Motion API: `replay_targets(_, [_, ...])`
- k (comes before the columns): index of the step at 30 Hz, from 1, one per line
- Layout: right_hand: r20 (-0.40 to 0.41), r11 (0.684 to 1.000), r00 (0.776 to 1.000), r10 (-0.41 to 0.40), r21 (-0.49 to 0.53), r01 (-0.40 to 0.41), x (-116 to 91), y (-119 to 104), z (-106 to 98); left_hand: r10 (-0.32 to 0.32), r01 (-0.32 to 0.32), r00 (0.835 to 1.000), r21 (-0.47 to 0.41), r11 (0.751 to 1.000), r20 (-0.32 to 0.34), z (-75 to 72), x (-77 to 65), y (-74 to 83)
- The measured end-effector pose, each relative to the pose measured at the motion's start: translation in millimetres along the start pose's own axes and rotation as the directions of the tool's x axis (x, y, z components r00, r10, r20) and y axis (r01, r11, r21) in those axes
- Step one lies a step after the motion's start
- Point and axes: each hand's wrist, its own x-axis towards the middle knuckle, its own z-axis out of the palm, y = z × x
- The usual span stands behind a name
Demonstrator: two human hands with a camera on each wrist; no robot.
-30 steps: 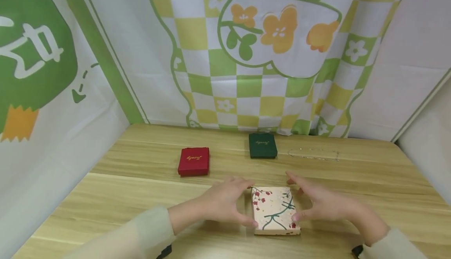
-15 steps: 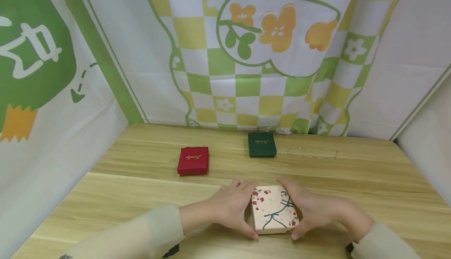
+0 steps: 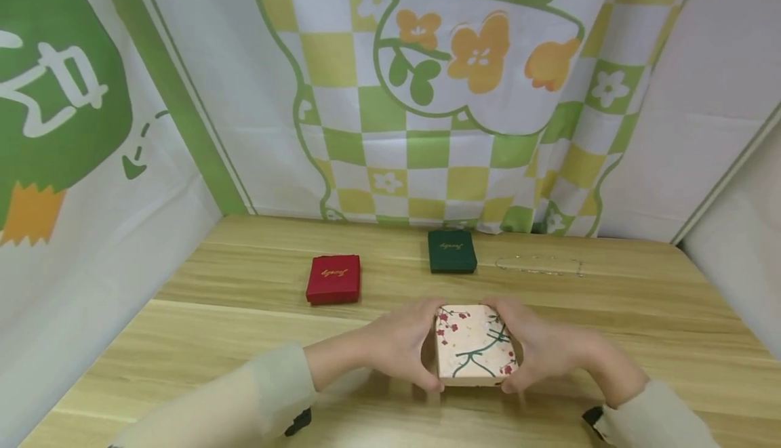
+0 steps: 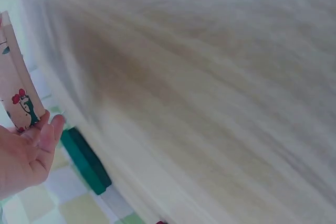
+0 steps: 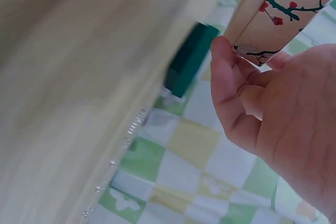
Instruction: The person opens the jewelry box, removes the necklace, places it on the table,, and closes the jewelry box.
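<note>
Between both hands is a square cream gift box point(image 3: 474, 346) with red blossoms and dark green branches on its lid. My left hand point(image 3: 405, 345) grips its left side, thumb at the near corner and fingers at the far one. On the opposite side my right hand point(image 3: 537, 348) holds it in the same way. In the wrist views the patterned box side point(image 4: 21, 87) shows raised off the table, with fingers curled at its lower edge. The right wrist view shows the box point(image 5: 289, 14) tilted in the frame above the right fingers.
A red jewelry box point(image 3: 333, 278) lies at left on the wooden table point(image 3: 213, 339). Farther back stands a dark green jewelry box point(image 3: 452, 251), and right of it a thin silver chain point(image 3: 539, 265) is spread out. A checked curtain point(image 3: 427, 163) hangs behind the table.
Both hands have closed in on the cream gift box, gripped its sides and lifted it off the table. The red box, green box and chain stay put.
</note>
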Motion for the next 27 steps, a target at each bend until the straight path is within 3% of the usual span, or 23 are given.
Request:
replay_targets(7, [-0.078,0.999,0.997,-0.015,-0.032,0.013,0.2,-9.8,-12.6,0.046,-0.054,0.997,-0.158,0.986,-0.056,-16.4,-4.0,-2.4])
replay_targets(14, [-0.144,0.999,0.989,-0.041,-0.027,0.038,2.4,-14.8,-20.3,0.018,-0.044,0.996,-0.294,0.955,-0.09,-29.6,-10.6,-5.5])
replay_targets(22, [-0.214,0.995,0.973,-0.087,-0.06,0.076,5.8,-28.0,-29.7,0.001,-0.054,0.989,-0.35,0.935,-0.15,-39.3,-14.1,-9.9])
replay_targets(27, [-0.239,0.995,0.966,-0.096,-0.062,0.084,4.3,-32.5,-28.9,0.017,-0.099,0.98,-0.414,0.905,-0.197,-38.3,-17.8,-10.9])
